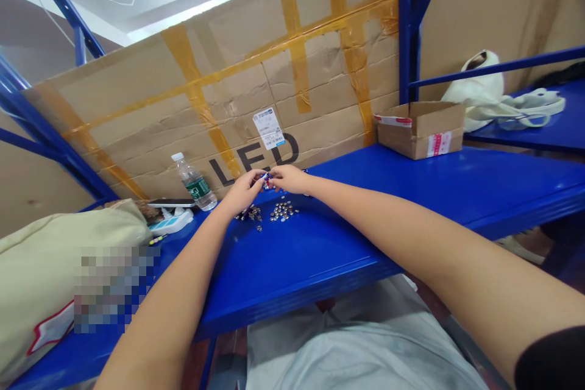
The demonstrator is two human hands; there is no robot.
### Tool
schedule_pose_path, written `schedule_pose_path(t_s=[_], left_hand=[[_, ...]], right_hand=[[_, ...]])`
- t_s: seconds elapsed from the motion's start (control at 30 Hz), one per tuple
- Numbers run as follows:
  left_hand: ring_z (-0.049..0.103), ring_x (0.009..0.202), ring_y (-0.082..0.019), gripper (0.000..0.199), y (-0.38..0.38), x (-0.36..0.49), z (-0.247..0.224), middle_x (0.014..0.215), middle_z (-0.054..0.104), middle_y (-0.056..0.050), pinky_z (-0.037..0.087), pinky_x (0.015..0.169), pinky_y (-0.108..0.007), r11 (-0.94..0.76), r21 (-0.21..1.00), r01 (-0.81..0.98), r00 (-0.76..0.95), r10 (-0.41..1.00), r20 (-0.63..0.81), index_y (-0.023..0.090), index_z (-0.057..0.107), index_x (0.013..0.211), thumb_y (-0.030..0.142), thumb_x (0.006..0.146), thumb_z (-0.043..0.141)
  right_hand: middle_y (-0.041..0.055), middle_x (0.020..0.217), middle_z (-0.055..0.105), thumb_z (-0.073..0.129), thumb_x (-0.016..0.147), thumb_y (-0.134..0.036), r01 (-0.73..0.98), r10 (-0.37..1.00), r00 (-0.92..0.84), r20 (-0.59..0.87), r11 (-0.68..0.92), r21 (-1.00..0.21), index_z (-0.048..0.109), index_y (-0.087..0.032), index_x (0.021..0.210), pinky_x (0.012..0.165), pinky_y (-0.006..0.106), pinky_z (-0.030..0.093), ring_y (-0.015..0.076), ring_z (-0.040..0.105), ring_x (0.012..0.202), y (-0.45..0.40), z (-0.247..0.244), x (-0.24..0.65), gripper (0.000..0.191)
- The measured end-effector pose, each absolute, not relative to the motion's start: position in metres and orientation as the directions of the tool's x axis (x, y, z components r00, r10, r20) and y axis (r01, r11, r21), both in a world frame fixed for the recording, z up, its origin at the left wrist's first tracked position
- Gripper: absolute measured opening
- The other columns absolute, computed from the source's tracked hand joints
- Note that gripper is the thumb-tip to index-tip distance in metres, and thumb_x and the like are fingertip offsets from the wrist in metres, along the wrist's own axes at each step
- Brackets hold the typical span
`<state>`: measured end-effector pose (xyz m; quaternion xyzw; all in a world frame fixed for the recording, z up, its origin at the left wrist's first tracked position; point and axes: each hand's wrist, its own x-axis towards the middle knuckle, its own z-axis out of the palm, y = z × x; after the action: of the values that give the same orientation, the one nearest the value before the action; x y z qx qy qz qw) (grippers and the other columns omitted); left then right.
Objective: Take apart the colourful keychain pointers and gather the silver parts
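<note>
My left hand (244,192) and my right hand (290,179) meet above the back part of the blue table, fingertips closed in a pinch. Between them shows a tiny bit of white, blue and red, too small to name. Just below the hands lies a loose group of small round metal discs (282,212), like button cells or snap parts. Left of it, partly behind my left hand, is a second pile of small metal pieces (255,213). One small metal piece (259,228) sits apart, nearer to me.
A water bottle (194,186) stands left of my hands, beside a white power strip (172,223) and a phone (171,202). A beige bag (68,231) fills the left side. An open cardboard box (420,131) sits back right. A taped cardboard sheet (237,97) walls off the back.
</note>
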<state>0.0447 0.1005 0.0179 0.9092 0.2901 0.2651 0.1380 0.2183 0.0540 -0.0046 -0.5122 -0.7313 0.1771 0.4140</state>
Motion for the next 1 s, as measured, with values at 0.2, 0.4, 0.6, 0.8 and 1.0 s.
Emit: schedule_pose_path(t_s=[0.2, 0.4, 0.6, 0.8, 1.0], left_hand=[[0.054, 0.062, -0.014, 0.034, 0.103, 0.042, 0.016, 0.071, 0.057, 0.0, 0.043, 0.059, -0.025, -0.771, 0.377, 0.513, 0.661, 0.635, 0.399, 0.016, 0.054, 0.114, 0.033, 0.094, 0.032], [0.042, 0.051, -0.011, 0.034, 0.104, 0.042, 0.017, 0.058, 0.044, 0.003, 0.035, 0.051, -0.022, -0.746, 0.475, 0.467, 0.675, 0.648, 0.353, 0.017, 0.051, 0.077, 0.042, 0.093, 0.034], [0.037, 0.048, -0.01, 0.037, 0.1, 0.045, 0.017, 0.056, 0.042, 0.004, 0.032, 0.049, -0.022, -0.701, 0.532, 0.475, 0.65, 0.687, 0.325, 0.018, 0.041, 0.066, 0.044, 0.092, 0.034], [0.042, 0.052, -0.012, 0.039, 0.104, 0.043, 0.015, 0.057, 0.046, 0.003, 0.035, 0.053, -0.023, -0.751, 0.428, 0.503, 0.675, 0.65, 0.348, 0.019, 0.044, 0.067, 0.046, 0.092, 0.031], [0.048, 0.058, -0.014, 0.038, 0.101, 0.046, 0.016, 0.06, 0.053, 0.001, 0.038, 0.06, -0.025, -0.799, 0.234, 0.553, 0.706, 0.599, 0.378, 0.018, 0.048, 0.068, 0.043, 0.092, 0.032]], right_hand=[[0.0057, 0.087, 0.067, 0.041, 0.09, -0.014, 0.563, 0.881, -0.153, 0.447, 0.45, -0.693, 0.056, -0.012, 0.092, 0.057, 0.02, 0.044, 0.0086, 0.059, 0.058, 0.06, -0.007, 0.222, 0.015], [0.0052, 0.083, 0.066, 0.04, 0.094, -0.024, 0.701, 0.871, -0.176, 0.458, 0.438, -0.563, 0.054, -0.013, 0.096, 0.056, 0.022, 0.042, 0.0089, 0.055, 0.054, 0.057, -0.005, 0.222, 0.018], [0.0066, 0.083, 0.067, 0.042, 0.093, -0.026, 0.805, 0.878, -0.232, 0.419, 0.415, -0.423, 0.054, -0.012, 0.1, 0.057, 0.023, 0.041, 0.0107, 0.057, 0.056, 0.05, -0.005, 0.221, 0.02], [0.0129, 0.097, 0.068, 0.042, 0.09, -0.023, 0.858, 0.877, -0.27, 0.397, 0.406, -0.314, 0.055, -0.012, 0.099, 0.064, 0.026, 0.043, 0.0171, 0.062, 0.073, 0.053, -0.006, 0.22, 0.02], [0.0171, 0.102, 0.067, 0.039, 0.091, -0.023, 0.92, 0.897, -0.205, 0.391, 0.312, -0.235, 0.056, -0.009, 0.102, 0.071, 0.027, 0.043, 0.0217, 0.062, 0.085, 0.056, -0.005, 0.215, 0.025]])
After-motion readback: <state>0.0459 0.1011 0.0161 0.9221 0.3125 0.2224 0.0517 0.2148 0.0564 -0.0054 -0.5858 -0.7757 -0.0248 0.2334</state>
